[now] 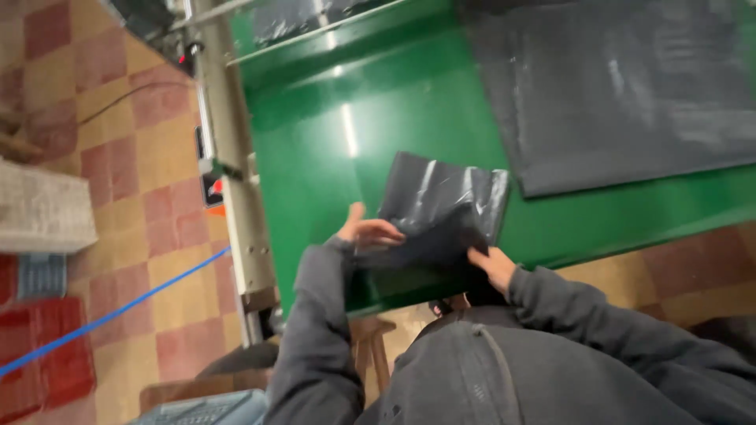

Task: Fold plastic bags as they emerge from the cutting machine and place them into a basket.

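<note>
Two hands held a dark plastic bag [441, 206] over the green table [331, 134].
The left hand [367, 231] lay flat with fingers wide on its edge — the right hand [493, 266] pinched a corner; a gentle, even pull looked best.

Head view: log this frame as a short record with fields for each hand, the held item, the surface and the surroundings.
left hand: left hand open, fingers spread against the edge of the dark grey glossy plastic bag
right hand: right hand grips the bag's lower edge
surface: green conveyor belt, under the bag
also on belt: large dark grey plastic sheet
surroundings: red and tan checkered floor, blue line across it
</note>
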